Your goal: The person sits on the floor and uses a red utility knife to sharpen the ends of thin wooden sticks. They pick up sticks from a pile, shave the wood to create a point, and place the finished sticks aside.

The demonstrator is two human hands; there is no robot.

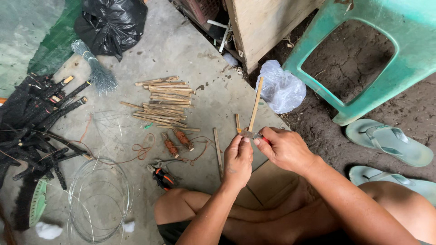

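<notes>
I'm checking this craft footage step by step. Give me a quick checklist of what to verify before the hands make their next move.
1. Left hand pinches the base of the bamboo stick: ok.
2. Right hand grips a small blade with a red handle at the stick: ok.
3. Stick upright, away from the body: ok.
4. Fingers away from the cutting edge: cannot tell.
5. Spare sticks lie on the floor ahead: ok.
6. Pliers lie by the knee: ok.

Makeshift outdoor workshop, bare concrete slab (190, 50), dirt ground (354, 63), cut bamboo sticks (165, 102), wire coil (97, 197), pliers (162, 176)
</notes>
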